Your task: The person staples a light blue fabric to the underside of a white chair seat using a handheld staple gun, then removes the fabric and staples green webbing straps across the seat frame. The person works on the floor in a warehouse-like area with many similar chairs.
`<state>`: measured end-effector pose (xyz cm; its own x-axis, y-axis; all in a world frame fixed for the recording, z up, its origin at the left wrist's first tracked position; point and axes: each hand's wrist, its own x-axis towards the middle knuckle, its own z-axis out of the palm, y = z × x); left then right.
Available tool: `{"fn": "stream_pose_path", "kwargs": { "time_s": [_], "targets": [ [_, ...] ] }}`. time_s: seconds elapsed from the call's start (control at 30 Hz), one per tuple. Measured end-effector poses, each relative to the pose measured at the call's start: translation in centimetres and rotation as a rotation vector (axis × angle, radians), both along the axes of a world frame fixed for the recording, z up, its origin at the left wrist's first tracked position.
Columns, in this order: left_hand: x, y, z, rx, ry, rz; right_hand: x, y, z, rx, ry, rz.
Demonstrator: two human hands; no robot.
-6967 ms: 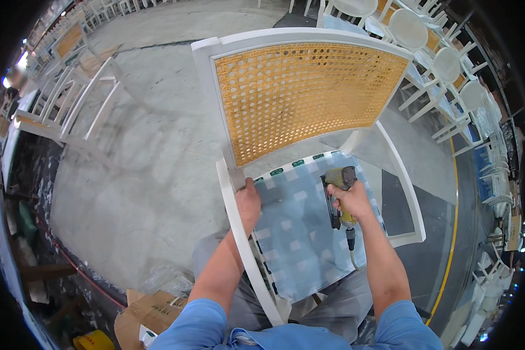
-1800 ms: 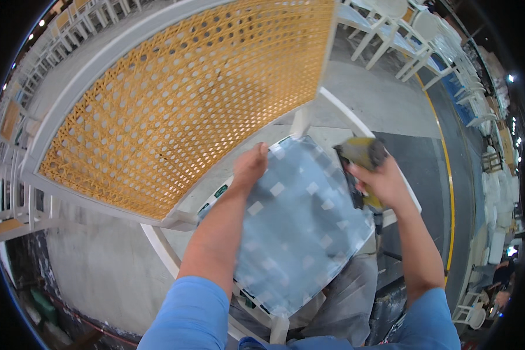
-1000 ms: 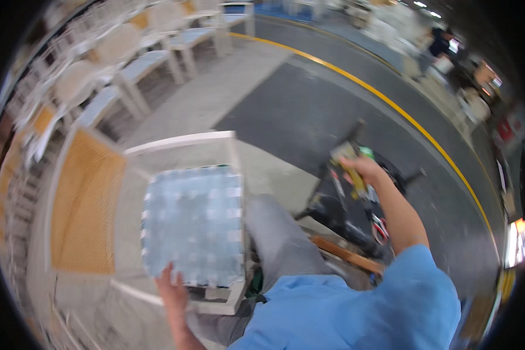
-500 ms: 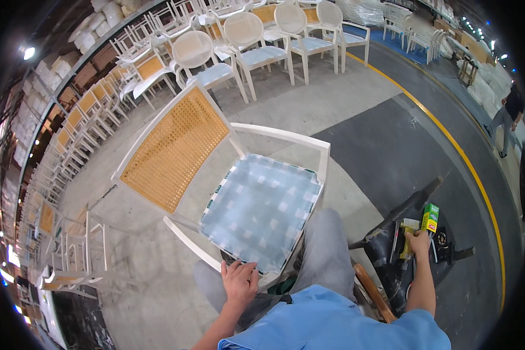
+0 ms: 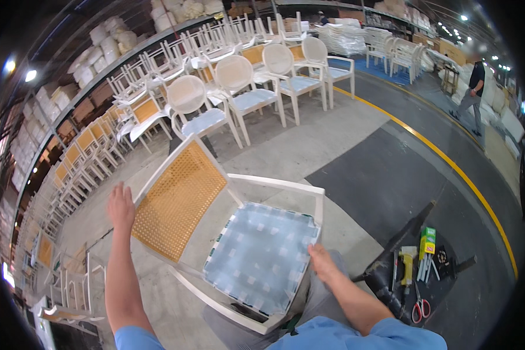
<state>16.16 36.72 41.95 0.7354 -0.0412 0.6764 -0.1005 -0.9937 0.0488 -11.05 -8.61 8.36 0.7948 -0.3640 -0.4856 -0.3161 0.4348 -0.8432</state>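
In front of me stands a white armchair with a woven cane back (image 5: 181, 201) and a blue seat (image 5: 262, 256) with pale checks. My left hand (image 5: 121, 207) is at the outer edge of the cane back, its fingers stretched out; whether it touches the frame is hard to tell. On the opposite side, my right hand (image 5: 322, 262) grips the chair by the seat's right edge, thumb visible and the other fingers partly hidden. To my right, a black stand (image 5: 385, 280) carries red-handled scissors (image 5: 420, 306), a yellow tool (image 5: 407, 268) and a green-and-yellow box (image 5: 427, 240) with pale sticks at its lower end.
Round-backed white chairs (image 5: 239, 81) line the far side, with stacked chairs behind. More cane-backed chairs (image 5: 81, 146) run along the left. A yellow floor line (image 5: 437, 154) curves down the right, where a person (image 5: 475, 93) walks. A chair frame (image 5: 79, 286) lies at lower left.
My right hand has left the green-and-yellow box and come to the seat's edge. My left hand has gone from the front of the seat to beside the back. The view has tilted up.
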Motion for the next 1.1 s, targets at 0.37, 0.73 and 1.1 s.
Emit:
{"fn": "stream_pose_path", "kwargs": {
  "time_s": [0.37, 0.73, 1.1],
  "targets": [
    [8.0, 3.0, -5.9, -0.034, 0.426, 0.382, 9.3, 2.9, -8.9, -0.049, 0.183, -0.208],
    [18.0, 10.0, -7.9, -0.070, 0.565, 0.511, 16.4, 5.7, -7.7, -0.239, 0.371, -0.382],
    [23.0, 12.8, -4.3, -0.325, 0.929, 0.348, 18.5, 4.5, -4.3, 0.336, 0.306, -0.455]
  ]
}}
